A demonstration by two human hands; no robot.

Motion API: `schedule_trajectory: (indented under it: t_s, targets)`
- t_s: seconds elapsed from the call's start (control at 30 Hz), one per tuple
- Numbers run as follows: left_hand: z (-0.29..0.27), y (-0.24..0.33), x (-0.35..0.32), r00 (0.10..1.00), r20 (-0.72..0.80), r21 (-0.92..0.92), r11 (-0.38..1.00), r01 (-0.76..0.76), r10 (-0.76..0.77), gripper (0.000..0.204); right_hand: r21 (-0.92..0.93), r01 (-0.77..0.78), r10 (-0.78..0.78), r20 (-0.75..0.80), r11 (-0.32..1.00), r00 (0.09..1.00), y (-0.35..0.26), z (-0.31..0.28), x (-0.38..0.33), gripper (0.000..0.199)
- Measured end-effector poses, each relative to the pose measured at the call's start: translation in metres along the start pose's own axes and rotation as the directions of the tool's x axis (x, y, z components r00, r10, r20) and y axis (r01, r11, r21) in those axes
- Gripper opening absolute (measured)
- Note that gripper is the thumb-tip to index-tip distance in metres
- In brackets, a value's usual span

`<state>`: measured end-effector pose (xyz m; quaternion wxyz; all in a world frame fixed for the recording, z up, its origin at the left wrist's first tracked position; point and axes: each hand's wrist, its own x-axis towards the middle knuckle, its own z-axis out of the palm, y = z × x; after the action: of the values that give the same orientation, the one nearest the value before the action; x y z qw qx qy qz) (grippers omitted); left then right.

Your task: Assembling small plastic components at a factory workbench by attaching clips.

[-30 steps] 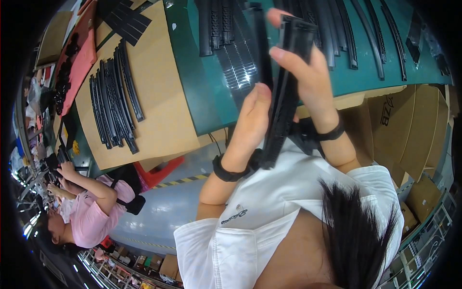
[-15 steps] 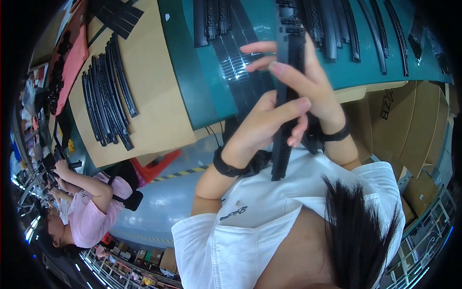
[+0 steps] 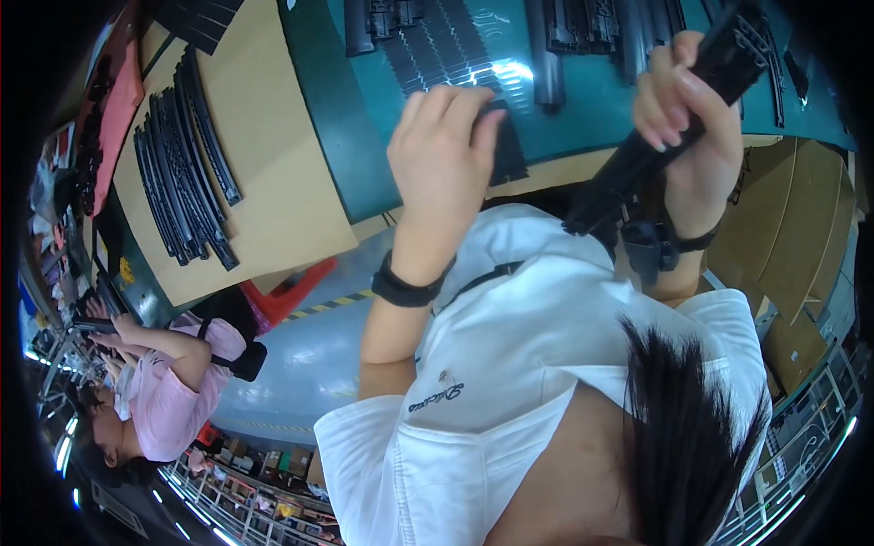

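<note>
My right hand is wrapped round a long black plastic trim piece, which slants from the upper right down toward my apron. Over the green mat, my left hand has its fingers bent and its thumb apart from them, with nothing seen in it. It hovers at or just above a sheet of black strips; whether it touches them I cannot tell. Past my hands, several more black trim pieces lie along the far side of the mat.
On the left, a cardboard sheet bears a row of curved black trim pieces. Open cardboard boxes stand at the right below the table. A person in pink works at the far left, near a red stool.
My left hand has let go of the trim piece and moved left to the black strips. My right hand has carried the piece to the right and tilted it.
</note>
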<state>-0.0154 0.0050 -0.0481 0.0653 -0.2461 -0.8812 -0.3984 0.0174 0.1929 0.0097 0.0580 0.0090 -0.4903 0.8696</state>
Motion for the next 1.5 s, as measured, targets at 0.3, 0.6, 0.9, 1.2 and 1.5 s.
schedule_trajectory:
  t_s: [0.3, 0.6, 0.9, 1.2, 1.5]
  targets:
    - [0.0, -0.013, 0.01, 0.972, 0.161, 0.176, 0.964, -0.199, 0.172, 0.013, -0.021, -0.2, 0.199, -0.047, 0.98, 0.979, 0.021, 0.006, -0.009, 0.016]
    - [-0.004, -0.009, 0.038, 0.878, 0.404, 0.11, 0.938, -0.328, 0.259, 0.017, -0.008, -0.354, 0.353, -0.059, 0.935, 0.934, 0.032, 0.009, -0.005, 0.016]
    - [-0.009, -0.001, 0.045, 0.837, 0.512, 0.19, 0.925, -0.328, 0.192, 0.013, 0.044, -0.317, 0.317, -0.006, 0.948, 0.948, 0.03, 0.006, -0.002, 0.014]
    - [-0.029, 0.003, 0.035, 0.796, 0.411, -0.454, 0.658, 0.601, -0.444, 0.008, 0.135, -0.266, 0.278, -0.084, 0.955, 0.957, 0.027, 0.012, -0.004, 0.015]
    - [-0.034, 0.072, 0.048, 0.891, 0.331, -0.893, 0.202, 0.402, -0.311, 0.019, -0.054, -0.162, 0.148, -0.204, 0.985, 0.968, 0.023, 0.025, -0.008, 0.022]
